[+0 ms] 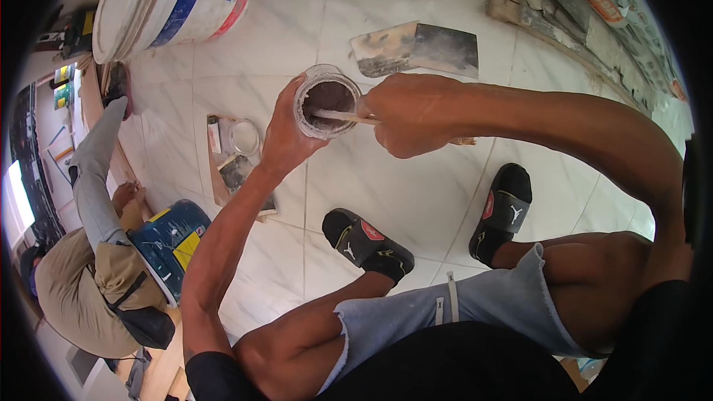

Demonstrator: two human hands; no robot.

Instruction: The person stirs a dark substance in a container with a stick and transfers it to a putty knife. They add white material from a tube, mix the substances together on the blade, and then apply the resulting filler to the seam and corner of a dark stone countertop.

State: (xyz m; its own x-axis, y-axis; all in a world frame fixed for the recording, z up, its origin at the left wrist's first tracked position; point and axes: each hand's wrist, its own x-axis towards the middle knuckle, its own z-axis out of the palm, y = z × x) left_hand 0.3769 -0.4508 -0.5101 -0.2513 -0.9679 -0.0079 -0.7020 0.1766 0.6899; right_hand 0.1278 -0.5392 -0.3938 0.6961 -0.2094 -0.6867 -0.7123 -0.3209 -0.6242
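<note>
My left hand (284, 137) is wrapped round the side of a clear jar (324, 131), held up above the tiled floor with its mouth toward me. Inside the jar lies a dark, brownish-grey mass (330, 95), and whitish residue coats the rim. My right hand (416, 115) is closed round a thin pale stick (347, 116). One end of the stick dips into the jar. A small orange-brown bit (464, 141) shows below my right wrist; whether it belongs to the stick I cannot tell.
Dusty dark and tan flat pieces (444, 50) lie beyond my hands. A big white bucket (172, 15) stands far left. Left of the jar are a round lid (243, 137) and a board. Another person (85, 282) sits left, beside a blue-green container (174, 234). Rough boards (564, 37) lie far right.
</note>
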